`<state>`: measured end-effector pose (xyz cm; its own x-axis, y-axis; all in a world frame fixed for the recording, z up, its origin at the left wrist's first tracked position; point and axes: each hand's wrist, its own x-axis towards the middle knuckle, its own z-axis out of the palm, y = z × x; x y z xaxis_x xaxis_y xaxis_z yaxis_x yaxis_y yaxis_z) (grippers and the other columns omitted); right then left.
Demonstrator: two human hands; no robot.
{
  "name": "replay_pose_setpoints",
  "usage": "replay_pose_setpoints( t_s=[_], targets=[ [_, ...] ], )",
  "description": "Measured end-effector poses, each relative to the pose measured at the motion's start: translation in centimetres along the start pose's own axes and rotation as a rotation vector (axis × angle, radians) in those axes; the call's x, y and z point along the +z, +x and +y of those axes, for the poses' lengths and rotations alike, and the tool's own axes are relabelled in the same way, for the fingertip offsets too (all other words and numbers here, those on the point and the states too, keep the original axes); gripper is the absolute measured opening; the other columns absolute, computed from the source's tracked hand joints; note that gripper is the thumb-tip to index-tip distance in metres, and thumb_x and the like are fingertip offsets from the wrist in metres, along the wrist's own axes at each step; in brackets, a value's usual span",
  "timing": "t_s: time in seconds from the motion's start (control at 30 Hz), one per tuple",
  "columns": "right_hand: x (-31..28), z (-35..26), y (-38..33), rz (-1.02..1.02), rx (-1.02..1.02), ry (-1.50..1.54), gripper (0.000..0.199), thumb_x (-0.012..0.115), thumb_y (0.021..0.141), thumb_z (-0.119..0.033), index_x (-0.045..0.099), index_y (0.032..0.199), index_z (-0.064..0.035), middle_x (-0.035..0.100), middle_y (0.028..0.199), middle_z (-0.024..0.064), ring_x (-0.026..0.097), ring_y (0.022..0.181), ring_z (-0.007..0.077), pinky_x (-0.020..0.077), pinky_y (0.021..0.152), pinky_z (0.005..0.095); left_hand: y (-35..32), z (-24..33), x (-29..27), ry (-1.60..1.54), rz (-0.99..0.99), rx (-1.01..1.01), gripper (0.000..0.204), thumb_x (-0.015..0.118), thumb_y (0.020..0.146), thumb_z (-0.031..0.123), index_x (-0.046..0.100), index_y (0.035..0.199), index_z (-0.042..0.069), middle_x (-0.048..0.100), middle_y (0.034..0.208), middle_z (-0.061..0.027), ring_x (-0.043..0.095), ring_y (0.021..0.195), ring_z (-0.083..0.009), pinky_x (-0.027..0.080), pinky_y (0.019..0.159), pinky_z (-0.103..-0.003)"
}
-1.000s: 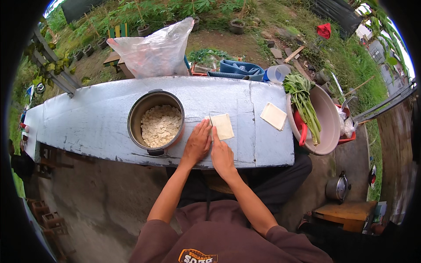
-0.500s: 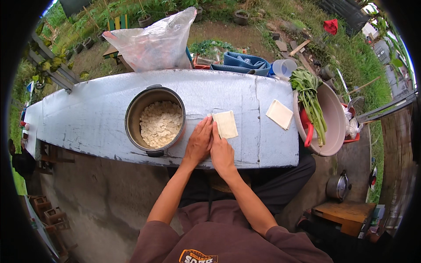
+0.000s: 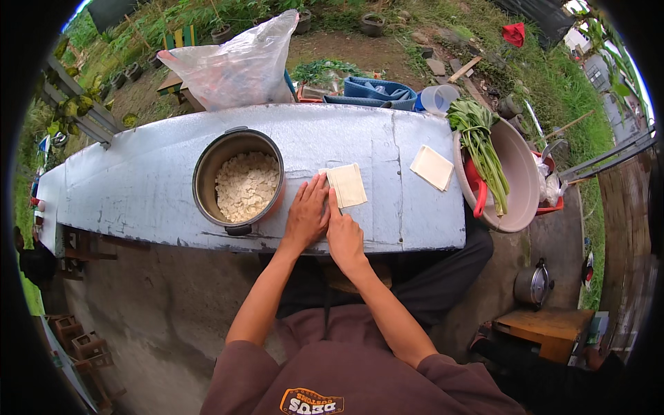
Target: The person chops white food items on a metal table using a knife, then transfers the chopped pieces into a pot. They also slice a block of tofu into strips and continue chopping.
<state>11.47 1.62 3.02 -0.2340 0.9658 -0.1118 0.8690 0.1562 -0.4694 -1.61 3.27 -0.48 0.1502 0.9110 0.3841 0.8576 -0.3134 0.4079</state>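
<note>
Head view, looking down: a pale square sheet of thin dough [image 3: 346, 185] lies flat on the long, weathered pale-blue wooden counter [image 3: 138, 187], near its front edge. The left hand [image 3: 306, 216] rests flat beside it, fingers extended, grasping nothing. The right hand [image 3: 344, 235] also lies flat, its forefinger touching the sheet's near edge; its grip is likewise released.

The sheet looks thin, so pressing or dragging could likely tear or crease it, and it may stick to the rough paint.

Just left of the hands stands a round metal pot [image 3: 238, 181] holding pale chopped filling. A second square sheet [image 3: 432, 167] lies apart to the right. Beyond it, a beige plastic basin [image 3: 523, 181] overhangs the counter's end, carrying long green leafy stalks [image 3: 481, 149]; it might tip if bumped. Behind the counter sits a bulging clear plastic bag [image 3: 238, 66].
</note>
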Motion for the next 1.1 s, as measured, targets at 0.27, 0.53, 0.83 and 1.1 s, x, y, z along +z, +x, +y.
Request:
replay_pose_setpoints(
  t_s=[0.27, 0.53, 0.83, 1.1],
  targets=[
    [0.5, 0.9, -4.1, 0.025, -0.008, -0.092, 0.080, 0.058, 0.094, -0.004, 0.027, 0.167, -0.0161, 0.068, 0.079, 0.0215, 0.073, 0.073, 0.0413, 0.0592, 0.067, 0.0526, -0.1, 0.0, 0.2, -0.009, 0.002, -0.006, 0.041, 0.062, 0.097, 0.020, 0.059, 0.132, -0.001, 0.049, 0.158, -0.0169, 0.043, 0.150, -0.0294, 0.030, 0.125, -0.047],
    [-0.6, 1.3, -5.7, 0.013, 0.017, 0.077, 0.076, 0.056, 0.096, -0.005, 0.028, 0.166, -0.0135, 0.067, 0.082, 0.0256, 0.070, 0.077, 0.0484, 0.0558, 0.073, 0.0591, -0.3, -0.1, -0.1, -0.027, 0.030, -0.002, 0.037, 0.058, 0.100, 0.017, 0.058, 0.132, -0.002, 0.051, 0.155, -0.0192, 0.044, 0.148, -0.0332, 0.032, 0.125, -0.047],
    [-1.2, -0.6, 0.3, 0.021, -0.014, 0.127, 0.063, 0.049, 0.103, -0.013, 0.033, 0.163, -0.0112, 0.068, 0.085, 0.0297, 0.069, 0.081, 0.0515, 0.0537, 0.073, 0.0612, -0.2, 0.0, -0.2, -0.095, 0.053, -0.040, 0.039, 0.058, 0.099, 0.011, 0.057, 0.135, -0.004, 0.053, 0.152, -0.0214, 0.047, 0.145, -0.0366, 0.034, 0.124, -0.048],
    [-0.4, -1.2, 2.2, 0.011, -0.021, 0.107, 0.064, 0.048, 0.104, -0.015, 0.030, 0.165, -0.0108, 0.069, 0.083, 0.0304, 0.069, 0.081, 0.0512, 0.0538, 0.074, 0.0606, -0.2, -0.3, -0.1, -0.073, 0.033, -0.024, 0.050, 0.061, 0.096, 0.011, 0.054, 0.142, -0.005, 0.052, 0.154, -0.0210, 0.046, 0.146, -0.0356, 0.034, 0.123, -0.047]
  ],
)
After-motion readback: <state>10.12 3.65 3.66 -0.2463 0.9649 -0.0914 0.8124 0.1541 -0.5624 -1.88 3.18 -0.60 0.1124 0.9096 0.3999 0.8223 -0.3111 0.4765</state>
